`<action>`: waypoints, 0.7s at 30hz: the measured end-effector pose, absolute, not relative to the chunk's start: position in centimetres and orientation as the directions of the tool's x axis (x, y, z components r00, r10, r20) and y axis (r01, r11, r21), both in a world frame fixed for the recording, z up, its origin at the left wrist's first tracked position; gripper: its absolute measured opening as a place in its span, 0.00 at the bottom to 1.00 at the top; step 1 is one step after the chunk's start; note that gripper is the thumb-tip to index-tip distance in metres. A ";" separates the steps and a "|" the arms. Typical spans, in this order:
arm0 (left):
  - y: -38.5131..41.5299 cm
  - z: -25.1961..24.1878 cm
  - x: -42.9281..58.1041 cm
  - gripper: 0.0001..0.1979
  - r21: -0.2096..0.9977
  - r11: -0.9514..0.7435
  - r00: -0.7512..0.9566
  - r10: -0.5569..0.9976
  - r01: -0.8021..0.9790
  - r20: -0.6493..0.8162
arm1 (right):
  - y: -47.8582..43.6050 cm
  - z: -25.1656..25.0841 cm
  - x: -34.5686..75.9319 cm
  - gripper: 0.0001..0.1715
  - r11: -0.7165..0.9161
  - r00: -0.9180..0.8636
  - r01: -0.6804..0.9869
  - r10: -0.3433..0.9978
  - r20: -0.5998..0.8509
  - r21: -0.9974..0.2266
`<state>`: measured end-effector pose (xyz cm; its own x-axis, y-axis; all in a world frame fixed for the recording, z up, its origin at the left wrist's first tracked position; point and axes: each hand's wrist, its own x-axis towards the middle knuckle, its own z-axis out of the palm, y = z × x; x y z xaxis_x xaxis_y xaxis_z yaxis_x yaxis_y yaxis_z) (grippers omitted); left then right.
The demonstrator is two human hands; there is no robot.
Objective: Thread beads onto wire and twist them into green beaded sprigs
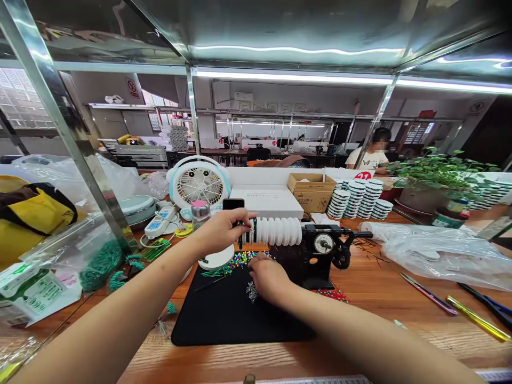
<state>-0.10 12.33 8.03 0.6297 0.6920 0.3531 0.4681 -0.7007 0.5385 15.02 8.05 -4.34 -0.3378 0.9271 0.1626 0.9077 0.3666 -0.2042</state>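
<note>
**Item:** spool row (280,231), white, sitting threaded on the shaft of the hand-crank winder (322,250), mid-table (380,304).

**Left hand** (221,230): reaching to the row's left end, fingers pinching closed around the end spool.

**Right hand** (269,277): resting on the black mat (216,320) beside the winder's base. Its fingers are curling out of view, so their grip cannot be told.

**Coloured beads** (240,260): lying loose along the mat's far edge, unsorted.

**Progress, as judged:** the shaft is looking loaded nearly full, and many stacked spools (356,198) are standing behind the winder, apart from it.
</note>
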 end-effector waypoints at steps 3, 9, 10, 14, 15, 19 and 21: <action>12.7 8.3 -0.1 0.04 0.569 -0.688 0.643 0.693 0.451 0.328 | 10.1 -4.9 14.2 0.07 0.334 -0.306 0.924 0.938 0.165 -0.185; 12.7 8.0 -0.3 0.03 0.572 -0.704 0.659 0.670 0.420 0.341 | 11.5 -5.7 13.6 0.09 0.312 -0.291 0.936 0.946 0.139 -0.165; 12.6 7.9 -0.4 0.03 0.574 -0.702 0.657 0.672 0.421 0.341 | 11.7 -5.6 13.6 0.10 0.314 -0.294 0.936 0.946 0.133 -0.159; 12.6 7.8 -0.4 0.02 0.607 -0.691 0.656 0.673 0.392 0.342 | 11.5 -5.1 13.4 0.11 0.335 -0.321 0.937 0.938 0.131 -0.102; 12.8 7.8 -0.4 0.02 0.622 -0.684 0.659 0.673 0.381 0.336 | 11.3 -4.9 13.3 0.12 0.348 -0.336 0.934 0.932 0.134 -0.080; 14.1 7.9 -0.3 0.02 0.690 -0.634 0.665 0.686 0.350 0.294 | 10.3 -4.3 12.5 0.12 0.457 -0.453 0.890 0.883 0.122 -0.003; 14.6 8.1 -0.3 0.02 0.704 -0.622 0.672 0.686 0.343 0.279 | 10.0 -4.2 12.2 0.10 0.518 -0.516 0.855 0.850 0.107 0.007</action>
